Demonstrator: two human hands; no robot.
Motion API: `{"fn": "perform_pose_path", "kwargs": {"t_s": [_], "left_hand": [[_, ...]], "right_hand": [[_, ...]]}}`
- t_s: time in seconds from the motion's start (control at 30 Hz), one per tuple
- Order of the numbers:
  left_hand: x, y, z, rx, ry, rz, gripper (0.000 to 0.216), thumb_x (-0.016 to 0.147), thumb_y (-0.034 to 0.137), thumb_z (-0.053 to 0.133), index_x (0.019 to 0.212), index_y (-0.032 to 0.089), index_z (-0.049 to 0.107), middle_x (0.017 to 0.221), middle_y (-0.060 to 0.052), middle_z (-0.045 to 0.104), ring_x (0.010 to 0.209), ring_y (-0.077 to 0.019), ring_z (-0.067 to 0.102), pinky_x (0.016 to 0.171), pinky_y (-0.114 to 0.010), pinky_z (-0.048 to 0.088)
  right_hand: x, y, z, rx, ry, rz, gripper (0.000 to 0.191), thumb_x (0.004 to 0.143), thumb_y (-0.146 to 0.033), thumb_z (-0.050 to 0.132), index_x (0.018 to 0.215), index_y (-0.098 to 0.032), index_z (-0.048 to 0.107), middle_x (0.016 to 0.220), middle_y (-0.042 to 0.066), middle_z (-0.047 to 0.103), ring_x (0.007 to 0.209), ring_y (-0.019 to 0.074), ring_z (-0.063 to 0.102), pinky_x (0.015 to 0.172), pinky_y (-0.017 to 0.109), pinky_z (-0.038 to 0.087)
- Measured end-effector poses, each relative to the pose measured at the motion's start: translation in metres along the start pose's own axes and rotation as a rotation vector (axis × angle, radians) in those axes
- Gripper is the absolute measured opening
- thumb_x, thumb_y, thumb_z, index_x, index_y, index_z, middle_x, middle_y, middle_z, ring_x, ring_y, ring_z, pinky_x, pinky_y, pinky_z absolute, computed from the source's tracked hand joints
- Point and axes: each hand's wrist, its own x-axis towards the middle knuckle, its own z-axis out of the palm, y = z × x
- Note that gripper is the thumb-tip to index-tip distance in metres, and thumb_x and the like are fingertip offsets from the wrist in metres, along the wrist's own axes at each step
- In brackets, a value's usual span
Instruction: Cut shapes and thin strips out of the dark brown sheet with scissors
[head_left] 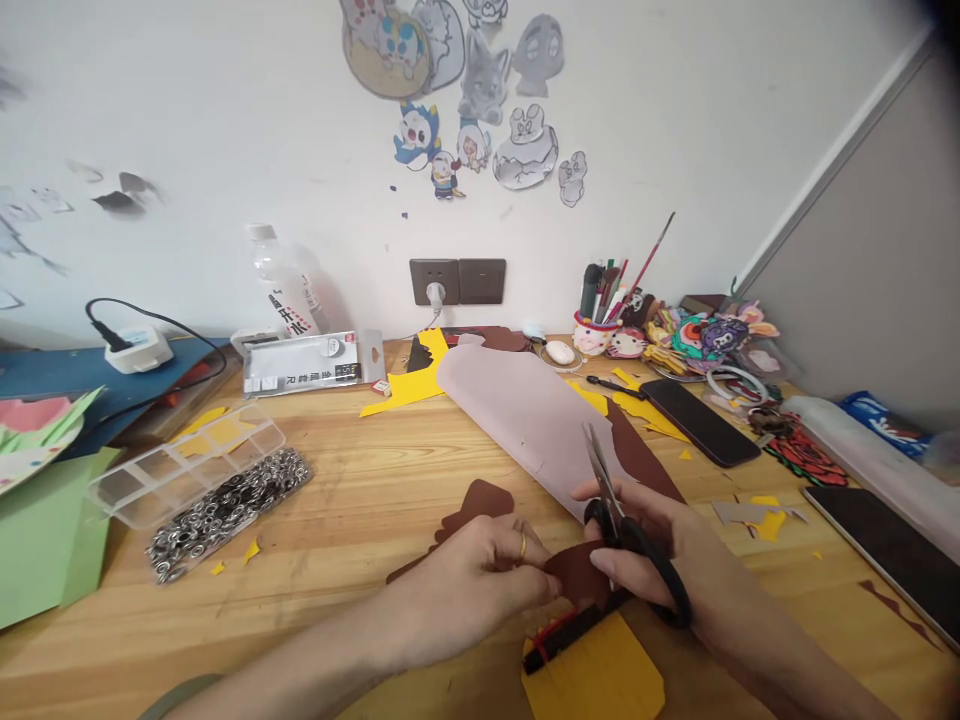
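Note:
My left hand [487,570], with a ring on one finger, pinches the edge of a small brown sheet piece [577,572]. In my right hand [667,540] are black-handled scissors [643,555], their blades pointing up and away; its thumb presses on the same brown piece. Below both hands lies a yellow piece [600,670] with a dark pen-like stick with a red part [559,640] across its top edge. Another brown cut shape [472,510] rests behind my left hand. A large pale pinkish sheet [525,420] lies beyond, with brown sheet [645,460] beside it.
At left sits an open clear compartment box [225,500] of metal snap rings. A black phone [701,420] and a dark tablet-like device [885,560] lie at right. Yellow scraps [405,390] are scattered about. A pen cup [596,330] and a bottle [281,285] stand by the wall.

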Motion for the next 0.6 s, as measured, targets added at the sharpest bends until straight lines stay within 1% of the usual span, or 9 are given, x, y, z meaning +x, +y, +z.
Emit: {"fn": "perform_pose_path", "kwargs": {"t_s": [0.07,0.13,0.2,0.27,0.37,0.43,0.5,0.57,0.6], "left_hand": [[0.000,-0.002,0.004,-0.032,-0.021,-0.016,0.021,0.073,0.022,0.052,0.055,0.018,0.064,0.059,0.003,0.045,0.057,-0.0105,0.040,0.054,-0.022,0.031],[0.000,-0.005,0.007,-0.118,-0.084,-0.084,0.019,0.072,0.023,0.053,0.056,0.017,0.062,0.057,0.003,0.043,0.053,-0.0089,0.038,0.050,-0.021,0.029],[0.001,-0.008,0.009,-0.186,-0.113,-0.150,0.008,0.068,0.022,0.058,0.065,0.017,0.063,0.056,0.004,0.047,0.050,-0.0081,0.039,0.049,-0.021,0.029],[0.002,-0.010,0.010,-0.218,-0.093,-0.182,0.009,0.064,0.021,0.062,0.071,0.016,0.063,0.057,0.003,0.052,0.052,-0.0087,0.044,0.050,-0.020,0.032],[0.003,-0.011,0.010,-0.246,-0.085,-0.219,0.010,0.062,0.022,0.065,0.067,0.014,0.062,0.058,0.001,0.057,0.053,-0.0090,0.049,0.051,-0.020,0.034],[0.003,-0.009,0.010,-0.255,-0.088,-0.242,0.011,0.060,0.021,0.067,0.063,0.012,0.062,0.056,0.001,0.057,0.050,-0.0069,0.048,0.049,-0.018,0.034],[0.002,-0.005,0.009,-0.297,-0.063,-0.235,0.011,0.058,0.019,0.069,0.064,0.012,0.063,0.055,0.002,0.057,0.048,-0.0052,0.047,0.047,-0.016,0.035],[0.000,0.000,0.007,-0.392,-0.026,-0.178,0.010,0.061,0.019,0.068,0.066,0.012,0.064,0.057,0.001,0.059,0.049,-0.0050,0.049,0.049,-0.016,0.037],[-0.001,0.003,0.005,-0.437,0.000,-0.138,0.010,0.062,0.019,0.068,0.068,0.012,0.065,0.060,0.001,0.060,0.050,-0.0050,0.050,0.051,-0.016,0.039]], "right_hand": [[0.001,0.000,0.000,0.032,0.022,0.019,0.032,0.066,-0.026,0.065,0.096,-0.022,0.054,0.070,-0.003,0.056,0.056,0.0118,0.052,0.051,0.022,0.043],[0.001,0.000,-0.001,0.054,0.021,0.025,0.031,0.065,-0.025,0.066,0.094,-0.022,0.054,0.068,-0.003,0.055,0.053,0.0106,0.051,0.048,0.022,0.042],[0.000,-0.002,-0.002,0.075,0.010,0.038,0.031,0.065,-0.024,0.066,0.094,-0.021,0.054,0.067,-0.004,0.054,0.051,0.0094,0.049,0.047,0.021,0.041],[0.000,-0.003,-0.002,0.081,0.003,0.061,0.031,0.065,-0.024,0.067,0.094,-0.020,0.054,0.065,-0.005,0.053,0.051,0.0091,0.049,0.046,0.020,0.041],[0.000,-0.006,0.002,0.063,-0.002,0.090,0.032,0.065,-0.023,0.068,0.093,-0.019,0.055,0.062,-0.005,0.052,0.050,0.0087,0.047,0.046,0.020,0.041],[0.001,-0.007,0.004,0.067,0.008,0.085,0.031,0.065,-0.023,0.068,0.093,-0.018,0.055,0.061,-0.005,0.053,0.050,0.0085,0.047,0.046,0.020,0.040],[0.000,-0.006,0.006,0.072,0.087,0.042,0.030,0.066,-0.025,0.067,0.093,-0.018,0.055,0.064,-0.005,0.053,0.053,0.0090,0.048,0.048,0.020,0.041],[-0.002,-0.005,0.008,0.060,0.198,-0.018,0.029,0.067,-0.027,0.065,0.093,-0.019,0.055,0.065,-0.004,0.053,0.053,0.0096,0.049,0.047,0.019,0.041],[-0.003,-0.003,0.009,0.049,0.231,-0.049,0.027,0.068,-0.028,0.063,0.093,-0.020,0.055,0.063,-0.004,0.052,0.052,0.0099,0.049,0.045,0.019,0.040]]}}
